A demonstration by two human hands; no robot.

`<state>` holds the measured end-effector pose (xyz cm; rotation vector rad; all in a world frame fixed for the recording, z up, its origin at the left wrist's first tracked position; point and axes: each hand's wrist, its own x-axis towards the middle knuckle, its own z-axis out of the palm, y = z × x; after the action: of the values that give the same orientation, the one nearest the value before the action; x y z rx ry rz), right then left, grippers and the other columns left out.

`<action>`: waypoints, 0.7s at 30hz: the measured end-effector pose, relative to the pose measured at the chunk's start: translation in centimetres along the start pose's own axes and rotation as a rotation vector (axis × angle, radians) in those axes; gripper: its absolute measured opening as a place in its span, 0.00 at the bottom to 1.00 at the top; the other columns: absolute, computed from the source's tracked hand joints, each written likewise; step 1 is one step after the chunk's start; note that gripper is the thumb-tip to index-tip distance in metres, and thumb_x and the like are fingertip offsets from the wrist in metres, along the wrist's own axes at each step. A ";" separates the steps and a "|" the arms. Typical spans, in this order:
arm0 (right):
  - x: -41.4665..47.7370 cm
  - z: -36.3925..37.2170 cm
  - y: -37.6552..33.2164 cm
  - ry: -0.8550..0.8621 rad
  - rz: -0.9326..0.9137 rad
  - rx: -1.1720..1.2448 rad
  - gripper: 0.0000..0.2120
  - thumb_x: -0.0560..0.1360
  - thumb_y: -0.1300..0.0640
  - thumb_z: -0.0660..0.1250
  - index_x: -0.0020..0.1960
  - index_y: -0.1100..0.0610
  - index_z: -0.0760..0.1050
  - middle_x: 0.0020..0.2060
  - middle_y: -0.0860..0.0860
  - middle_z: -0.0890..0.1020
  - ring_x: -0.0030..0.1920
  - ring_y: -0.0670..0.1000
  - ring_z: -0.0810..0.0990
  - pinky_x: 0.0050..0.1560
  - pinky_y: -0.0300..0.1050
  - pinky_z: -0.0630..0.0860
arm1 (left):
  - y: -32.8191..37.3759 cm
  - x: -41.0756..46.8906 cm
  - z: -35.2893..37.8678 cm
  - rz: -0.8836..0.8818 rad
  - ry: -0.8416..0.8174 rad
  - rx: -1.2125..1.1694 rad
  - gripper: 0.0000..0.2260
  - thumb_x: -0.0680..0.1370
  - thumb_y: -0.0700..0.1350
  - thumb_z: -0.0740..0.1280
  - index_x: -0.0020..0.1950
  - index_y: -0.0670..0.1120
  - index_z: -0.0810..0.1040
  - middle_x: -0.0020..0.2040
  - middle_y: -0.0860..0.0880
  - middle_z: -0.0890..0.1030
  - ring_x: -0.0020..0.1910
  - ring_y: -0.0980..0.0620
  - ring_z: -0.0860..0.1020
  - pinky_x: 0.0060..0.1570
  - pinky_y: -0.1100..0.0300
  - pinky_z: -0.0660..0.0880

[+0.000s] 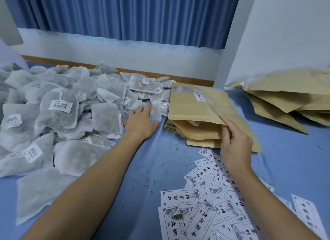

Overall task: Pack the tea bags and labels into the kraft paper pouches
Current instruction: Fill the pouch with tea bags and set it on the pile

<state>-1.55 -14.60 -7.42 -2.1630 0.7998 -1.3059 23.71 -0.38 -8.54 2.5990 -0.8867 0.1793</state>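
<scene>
My left hand [141, 122] lies spread on a tea bag [155, 109] at the pile's right fringe, my right hand [236, 145] pinches the open kraft pouch [194, 106] at the middle of the blue sheet [151, 168], labels [205, 216] littering its near-right corner.

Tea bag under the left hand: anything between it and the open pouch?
Nothing visible. The left hand rests on the tea bag; the pouch, held by the right hand, gapes toward it across bare blue cloth.
</scene>
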 end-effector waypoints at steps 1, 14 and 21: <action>0.0 0.0 0.0 0.003 0.003 -0.003 0.17 0.81 0.65 0.62 0.66 0.53 0.80 0.42 0.45 0.79 0.41 0.38 0.74 0.45 0.19 0.64 | 0.2 -0.3 -0.1 -0.022 -0.006 0.031 0.28 0.77 0.63 0.61 0.74 0.55 0.62 0.68 0.45 0.69 0.66 0.38 0.65 0.62 0.40 0.69; -0.3 -0.4 -0.8 0.014 0.070 0.014 0.16 0.81 0.65 0.61 0.65 0.55 0.80 0.39 0.54 0.81 0.38 0.53 0.75 0.41 0.39 0.68 | 8.4 -9.6 -2.6 0.960 0.824 -0.363 0.13 0.71 0.32 0.69 0.53 0.43 0.80 0.38 0.43 0.76 0.37 0.44 0.74 0.31 0.55 0.70; -0.8 -0.2 -1.8 0.001 0.002 0.029 0.18 0.80 0.66 0.62 0.67 0.54 0.79 0.37 0.56 0.83 0.35 0.54 0.76 0.39 0.42 0.70 | 11.7 -10.3 -1.1 0.541 0.144 -0.051 0.11 0.75 0.34 0.65 0.56 0.42 0.72 0.57 0.44 0.70 0.53 0.42 0.74 0.39 0.52 0.69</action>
<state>-1.60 -12.76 -6.65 -2.1387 0.7781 -1.3099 8.46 -2.64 -6.30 2.2087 -1.4943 0.4741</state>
